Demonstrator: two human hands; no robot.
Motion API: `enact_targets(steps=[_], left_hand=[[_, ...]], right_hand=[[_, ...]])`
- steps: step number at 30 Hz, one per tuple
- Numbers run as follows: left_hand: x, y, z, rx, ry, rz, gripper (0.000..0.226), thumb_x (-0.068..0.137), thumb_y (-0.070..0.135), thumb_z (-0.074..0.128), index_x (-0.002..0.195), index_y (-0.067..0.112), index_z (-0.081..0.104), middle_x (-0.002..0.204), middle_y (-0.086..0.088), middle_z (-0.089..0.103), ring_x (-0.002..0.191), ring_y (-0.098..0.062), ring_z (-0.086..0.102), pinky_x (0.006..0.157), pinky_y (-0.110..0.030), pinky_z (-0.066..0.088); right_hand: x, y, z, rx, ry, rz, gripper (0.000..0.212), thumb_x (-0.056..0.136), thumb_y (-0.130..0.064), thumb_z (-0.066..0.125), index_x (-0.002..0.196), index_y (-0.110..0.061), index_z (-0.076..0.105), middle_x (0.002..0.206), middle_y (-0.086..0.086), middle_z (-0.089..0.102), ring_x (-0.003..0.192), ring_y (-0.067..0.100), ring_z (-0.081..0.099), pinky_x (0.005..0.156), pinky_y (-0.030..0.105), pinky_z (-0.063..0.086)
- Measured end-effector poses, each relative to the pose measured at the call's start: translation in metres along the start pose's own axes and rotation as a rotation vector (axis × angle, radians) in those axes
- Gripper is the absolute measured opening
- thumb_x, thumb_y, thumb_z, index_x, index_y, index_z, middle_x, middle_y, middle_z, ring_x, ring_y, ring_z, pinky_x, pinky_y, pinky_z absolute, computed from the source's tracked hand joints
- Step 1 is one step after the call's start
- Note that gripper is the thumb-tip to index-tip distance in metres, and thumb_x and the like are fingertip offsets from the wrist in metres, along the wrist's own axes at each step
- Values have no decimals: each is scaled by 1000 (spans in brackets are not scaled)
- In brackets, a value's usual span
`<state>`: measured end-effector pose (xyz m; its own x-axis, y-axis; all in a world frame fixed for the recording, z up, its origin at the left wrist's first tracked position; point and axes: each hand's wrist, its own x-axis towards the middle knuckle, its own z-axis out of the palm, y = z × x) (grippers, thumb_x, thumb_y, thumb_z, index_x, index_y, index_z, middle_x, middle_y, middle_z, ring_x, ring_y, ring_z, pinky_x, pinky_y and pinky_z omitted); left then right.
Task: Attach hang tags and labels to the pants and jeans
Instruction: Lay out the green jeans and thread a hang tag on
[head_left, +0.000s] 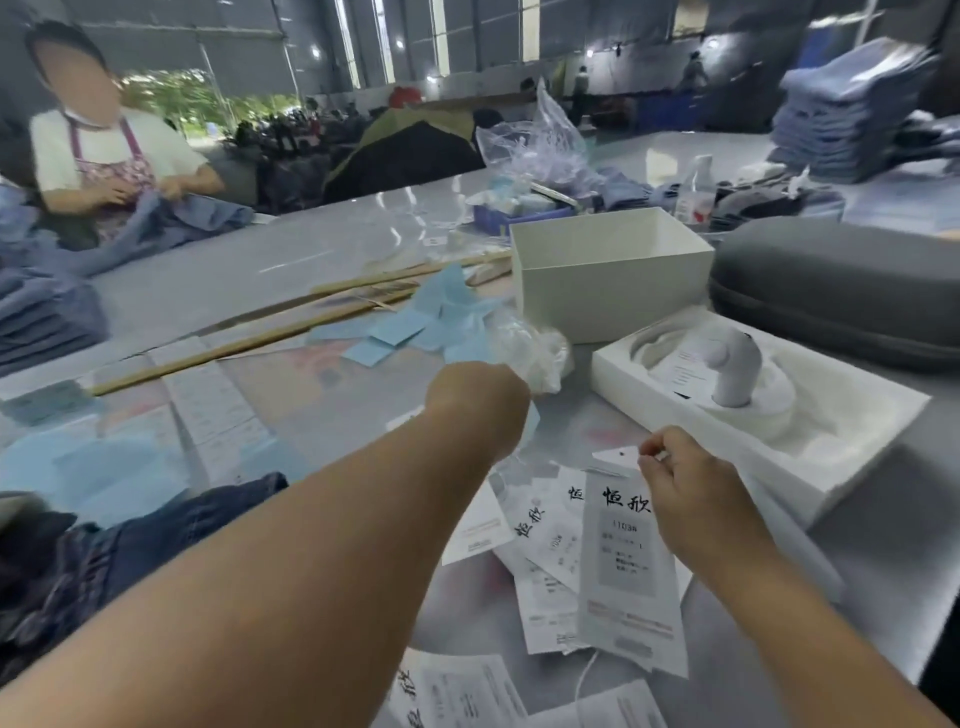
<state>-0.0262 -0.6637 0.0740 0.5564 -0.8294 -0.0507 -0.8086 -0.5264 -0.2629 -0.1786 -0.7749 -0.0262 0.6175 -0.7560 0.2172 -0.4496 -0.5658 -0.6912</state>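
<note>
Nearest the person, a loose heap of white paper hang tags (566, 566) covers the bench (322, 260). The top hang tag (626, 571) lies flat with its long axis running away from the person, its printed heading and punched hole at the far end. It is thin card: light, fairly stiff, easy to crease, and apt to slide over the tags under it. The best hold is a pinch at the hole end, where the string must pass.

The right hand (691, 493) is at that end, fingers curled, thumb and forefinger pinching something small and white just beside the hole, probably a string or fastener, though blur hides which. A thin white string (586, 675) trails off the tag's near end.

Left of the tags lie dark jeans (104, 556), soft, heavy and bunched.

Beyond the tags, the left hand (480, 402) reaches toward a crumpled clear plastic bag (535, 345); its fingers are hidden behind the wrist, so I cannot tell their state. Pale blue labels (415, 325) are scattered just past the bag, and a white open box (608, 270) stands beyond that.
</note>
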Motion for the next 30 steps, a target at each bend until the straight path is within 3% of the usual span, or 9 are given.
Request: enact_targets(steps=[6, 11, 14, 17, 19, 22, 24, 26, 30], left_hand=[[3, 0, 13, -119, 12, -45, 11, 89, 7, 51, 83, 16, 50, 70, -1, 39, 72, -24, 47, 63, -30, 38], [7, 13, 19, -352, -119, 88, 15, 93, 16, 56, 80, 8, 55, 73, -4, 55, 51, -21, 64, 41, -28, 49], [1, 18, 21, -356, -231, 154, 25, 93, 22, 64, 114, 11, 57, 92, -5, 60, 62, -23, 71, 52, -30, 54], [-2, 22, 26, -206, -337, 193, 38, 94, 22, 64, 129, 9, 57, 107, -10, 66, 50, -15, 59, 50, -26, 47], [-3, 23, 28, -135, -436, 200, 32, 93, 22, 63, 122, 6, 64, 94, -6, 66, 43, -7, 48, 52, -24, 44], [0, 20, 31, -186, -657, 161, 27, 90, 18, 66, 112, 3, 70, 94, -10, 69, 49, -15, 57, 61, -18, 53], [0, 17, 34, -246, -849, 118, 27, 88, 19, 71, 109, 1, 68, 85, -10, 59, 71, -21, 57, 88, -33, 57], [-1, 16, 36, -277, -966, 85, 21, 89, 18, 71, 105, 6, 65, 78, -7, 50, 79, -21, 53, 97, -42, 52], [3, 18, 35, -521, -724, 24, 28, 94, 12, 61, 117, -5, 62, 82, -13, 55, 71, -25, 57, 66, -32, 60]], right_hand=[[5, -6, 14, -9, -91, -102, 9, 99, -23, 50, 96, -21, 58, 82, -1, 63, 82, 23, 57, 71, 37, 45], [8, -5, 23, 136, -218, -75, 10, 95, -23, 59, 103, -29, 58, 77, -12, 58, 68, -1, 55, 55, 10, 38], [7, -2, 25, 146, -214, -76, 17, 93, -20, 61, 103, -33, 57, 81, -14, 55, 71, -9, 55, 57, 8, 39], [7, 1, 24, 149, -221, -91, 21, 94, -19, 58, 103, -37, 56, 84, -14, 56, 75, -13, 53, 59, 9, 40], [7, 4, 23, 142, -241, -81, 23, 95, -18, 56, 104, -39, 55, 87, -15, 56, 74, -7, 55, 58, 10, 37], [10, 9, 23, 108, -243, -76, 25, 97, -15, 53, 106, -38, 54, 90, -19, 55, 71, -10, 54, 56, 9, 38], [12, 13, 23, 76, -243, -65, 25, 97, -13, 51, 109, -34, 56, 86, -17, 55, 66, -8, 54, 53, 9, 38], [13, 16, 24, 44, -262, -40, 27, 97, -13, 50, 114, -32, 58, 86, -16, 55, 67, -2, 55, 52, 13, 34], [13, 17, 26, 31, -314, -53, 30, 97, -12, 48, 118, -29, 60, 95, -15, 56, 81, 0, 54, 62, 17, 37]])
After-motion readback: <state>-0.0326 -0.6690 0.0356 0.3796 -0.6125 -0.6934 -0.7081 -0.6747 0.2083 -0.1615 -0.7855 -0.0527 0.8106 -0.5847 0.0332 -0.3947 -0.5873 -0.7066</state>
